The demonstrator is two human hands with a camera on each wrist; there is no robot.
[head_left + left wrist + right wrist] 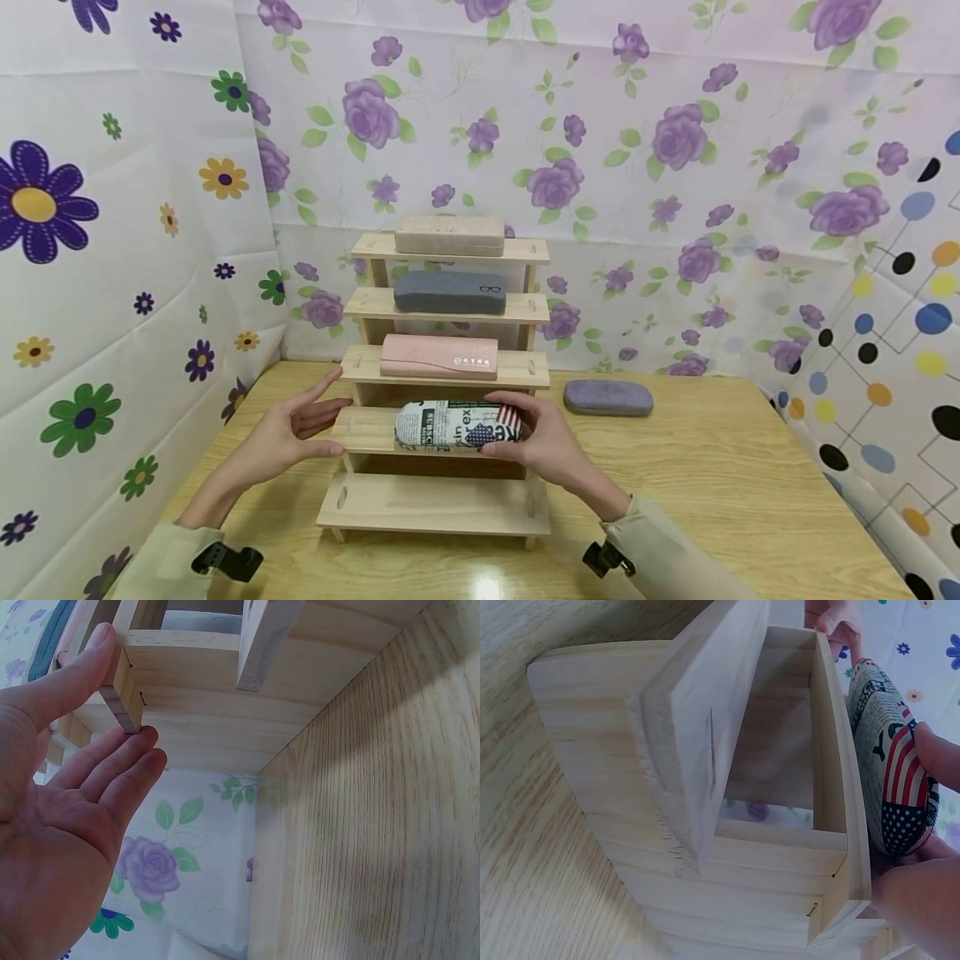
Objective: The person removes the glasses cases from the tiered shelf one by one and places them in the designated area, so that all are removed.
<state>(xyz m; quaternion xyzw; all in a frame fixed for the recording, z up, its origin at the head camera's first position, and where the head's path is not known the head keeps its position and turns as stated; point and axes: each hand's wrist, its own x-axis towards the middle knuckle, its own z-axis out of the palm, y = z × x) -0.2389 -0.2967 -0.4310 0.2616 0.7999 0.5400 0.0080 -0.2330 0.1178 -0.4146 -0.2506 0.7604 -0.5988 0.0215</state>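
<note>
A stepped wooden display rack (435, 504) stands on the table, holding several glasses cases. My right hand (551, 442) grips the right end of a newspaper-print glasses case (457, 425) on the second step from the bottom, thumb in front and fingers behind. In the right wrist view, the case's flag-patterned end (906, 791) lies between thumb and fingers. At that step's left end, my left hand (281, 437) spans the board between thumb and fingers. The left wrist view has the thumb against one edge of the board (120, 697) and a fingertip against the other.
Higher steps carry a pink glasses case (438, 357), a blue-grey case (450, 293) and a beige case (450, 235). A purple-grey case (607, 397) lies on the table (675, 483) right of the rack. Patterned cloths (480, 125) enclose the back and sides.
</note>
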